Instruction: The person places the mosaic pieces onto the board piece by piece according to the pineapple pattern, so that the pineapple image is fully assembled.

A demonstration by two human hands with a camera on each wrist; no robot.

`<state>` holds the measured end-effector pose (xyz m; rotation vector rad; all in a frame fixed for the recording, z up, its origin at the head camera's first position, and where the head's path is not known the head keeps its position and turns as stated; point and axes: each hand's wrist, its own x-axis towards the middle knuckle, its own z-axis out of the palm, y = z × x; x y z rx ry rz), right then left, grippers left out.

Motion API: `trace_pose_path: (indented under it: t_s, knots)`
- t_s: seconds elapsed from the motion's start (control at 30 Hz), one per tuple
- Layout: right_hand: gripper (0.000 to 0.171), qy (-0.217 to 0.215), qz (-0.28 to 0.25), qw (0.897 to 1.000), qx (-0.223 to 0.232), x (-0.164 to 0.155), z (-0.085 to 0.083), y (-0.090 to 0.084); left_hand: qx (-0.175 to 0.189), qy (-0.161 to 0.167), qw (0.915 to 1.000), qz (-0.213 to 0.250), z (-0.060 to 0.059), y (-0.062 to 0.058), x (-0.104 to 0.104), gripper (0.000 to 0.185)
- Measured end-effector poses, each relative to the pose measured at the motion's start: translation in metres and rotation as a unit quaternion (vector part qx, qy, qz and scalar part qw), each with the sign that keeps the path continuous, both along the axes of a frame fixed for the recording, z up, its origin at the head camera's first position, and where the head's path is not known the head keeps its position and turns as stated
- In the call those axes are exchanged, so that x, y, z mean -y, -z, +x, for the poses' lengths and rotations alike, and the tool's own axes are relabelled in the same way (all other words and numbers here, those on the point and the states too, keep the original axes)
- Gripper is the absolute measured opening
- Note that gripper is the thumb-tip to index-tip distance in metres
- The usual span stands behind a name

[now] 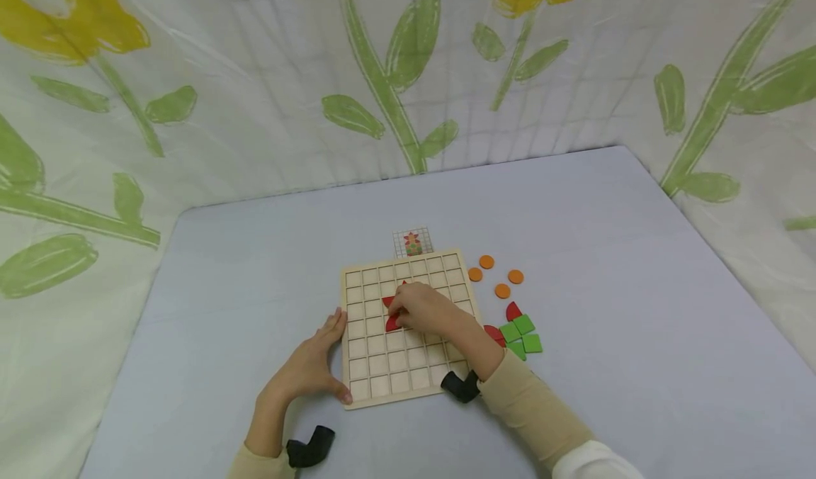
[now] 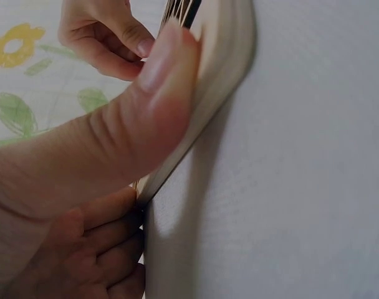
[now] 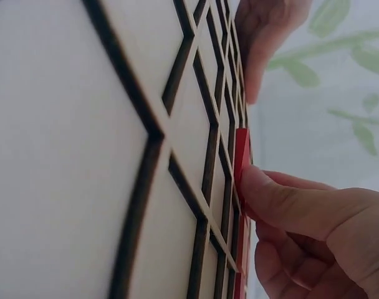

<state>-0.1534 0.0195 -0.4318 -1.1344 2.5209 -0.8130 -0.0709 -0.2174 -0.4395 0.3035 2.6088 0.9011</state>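
A wooden grid board [image 1: 382, 376] lies flat on the pale table. My right hand [image 1: 398, 314] is over its middle, fingers curled, pinching a red piece [image 1: 390, 323] down into a cell. A second red piece [image 1: 387, 300] sits just above it. In the right wrist view my thumb presses the red piece [image 3: 241, 152] against the board [image 3: 65, 124]. My left hand [image 1: 331, 357] rests against the board's left edge, fingers fairly straight along the side and thumb at the front-left corner. The left wrist view shows that thumb lying on the board's rim [image 2: 220, 50].
Right of the board lie several orange discs [image 1: 487, 261], several green pieces [image 1: 523, 334] and red pieces [image 1: 513, 312]. A small pattern card [image 1: 413, 241] lies behind the board. A floral curtain encloses the table on three sides.
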Motion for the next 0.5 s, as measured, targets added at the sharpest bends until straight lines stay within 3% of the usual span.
trace_pose_path:
  t_s: [0.5]
  knots:
    - [0.013, 0.013, -0.002, 1.0, -0.008, -0.0014, 0.0025, 0.0011, 0.003, -0.003, 1.0, 0.001, 0.0005, -0.0014, -0.0009, 0.134]
